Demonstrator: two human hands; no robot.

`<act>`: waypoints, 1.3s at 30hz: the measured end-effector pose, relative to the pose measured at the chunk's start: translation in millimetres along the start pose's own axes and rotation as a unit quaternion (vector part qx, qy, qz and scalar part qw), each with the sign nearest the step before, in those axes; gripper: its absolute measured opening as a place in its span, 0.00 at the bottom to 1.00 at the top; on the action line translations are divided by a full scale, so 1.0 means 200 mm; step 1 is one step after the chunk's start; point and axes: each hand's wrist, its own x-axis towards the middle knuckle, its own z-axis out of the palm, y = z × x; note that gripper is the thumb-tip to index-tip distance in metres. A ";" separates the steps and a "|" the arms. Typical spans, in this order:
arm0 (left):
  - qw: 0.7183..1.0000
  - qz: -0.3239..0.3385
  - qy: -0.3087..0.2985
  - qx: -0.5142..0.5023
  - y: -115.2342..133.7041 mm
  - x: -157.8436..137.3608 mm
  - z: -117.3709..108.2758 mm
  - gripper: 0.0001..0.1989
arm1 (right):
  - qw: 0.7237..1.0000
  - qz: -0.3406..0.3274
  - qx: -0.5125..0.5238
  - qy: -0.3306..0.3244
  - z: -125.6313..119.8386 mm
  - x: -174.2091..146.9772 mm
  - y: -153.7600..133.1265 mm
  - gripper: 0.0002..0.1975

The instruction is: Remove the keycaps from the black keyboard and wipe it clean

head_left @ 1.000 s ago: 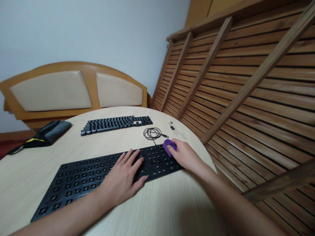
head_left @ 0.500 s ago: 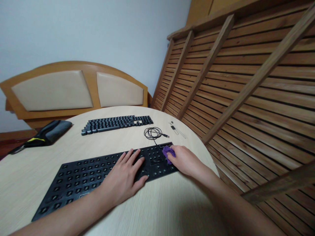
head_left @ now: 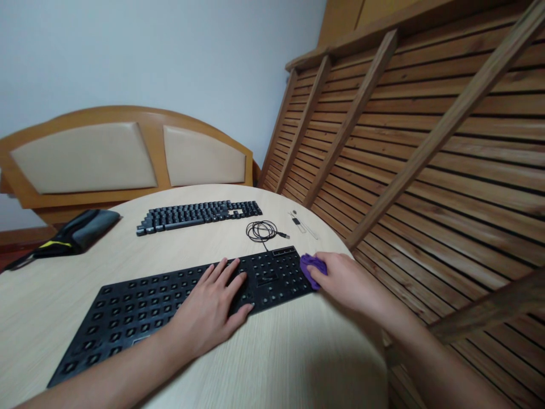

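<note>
A black keyboard base [head_left: 149, 295] with its keycaps off lies slantwise on the pale round table [head_left: 289, 352]. My left hand [head_left: 213, 307] rests flat on its middle, fingers spread and holding nothing. At the keyboard's right end, my right hand [head_left: 344, 278] is closed on a bunched purple cloth [head_left: 313, 270], which sits against the short edge. Part of the base is hidden under my left hand and forearm. From its back edge a black cable [head_left: 261, 231] runs to a loose coil with a USB plug.
Loose black keycaps [head_left: 191, 216] stand in keyboard layout farther back. A wire keycap puller [head_left: 300, 223] lies at the right. A dark pouch with a yellow stripe [head_left: 76, 236] is at the left edge. Wooden slats [head_left: 426, 187] lean close along the table's right side.
My right hand has slid the purple cloth rightward, off the keyboard's top face to its right edge. My left hand stays in place on the keyboard. The view has shifted slightly.
</note>
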 end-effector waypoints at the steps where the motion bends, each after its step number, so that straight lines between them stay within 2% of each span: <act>1: 1.000 0.000 0.003 -0.002 0.00 0.00 0.00 0.28 | 0.999 -0.005 0.005 0.034 0.00 0.02 0.01 0.12; 3: 1.000 0.000 0.007 -0.006 0.00 0.00 0.01 0.28 | 0.997 -0.018 0.020 0.070 0.02 0.07 0.02 0.13; 7: 1.000 0.002 0.010 -0.002 0.00 0.00 0.01 0.27 | 0.994 -0.048 0.050 0.084 0.07 0.14 -0.02 0.13; 12: 1.000 0.000 0.011 0.001 0.00 0.00 0.01 0.27 | 0.995 -0.054 0.057 0.063 0.16 0.17 -0.08 0.12; 15: 1.000 -0.002 0.008 -0.003 0.00 0.00 0.01 0.27 | 0.996 -0.055 0.063 0.043 0.17 0.16 -0.07 0.12; 22: 1.000 -0.001 -0.007 0.005 0.00 0.00 0.00 0.28 | 0.995 -0.062 0.072 -0.011 0.15 0.06 -0.02 0.10; 29: 1.000 -0.001 -0.008 0.016 0.00 0.00 0.00 0.28 | 0.997 -0.031 0.048 -0.049 0.12 -0.14 0.00 0.09; 32: 1.000 -0.001 -0.006 0.016 0.00 0.00 0.00 0.28 | 0.999 -0.020 0.014 -0.021 0.11 -0.19 -0.02 0.08; 35: 1.000 -0.001 -0.008 0.021 0.00 0.00 0.00 0.28 | 0.997 -0.080 0.012 0.010 0.16 -0.20 -0.06 0.11; 37: 1.000 0.000 -0.008 0.023 0.00 0.00 0.00 0.28 | 0.993 -0.122 -0.004 -0.002 0.20 -0.19 -0.07 0.14; 39: 1.000 0.002 -0.004 0.021 0.00 0.00 0.01 0.28 | 0.990 -0.134 -0.032 -0.016 0.23 -0.19 -0.08 0.15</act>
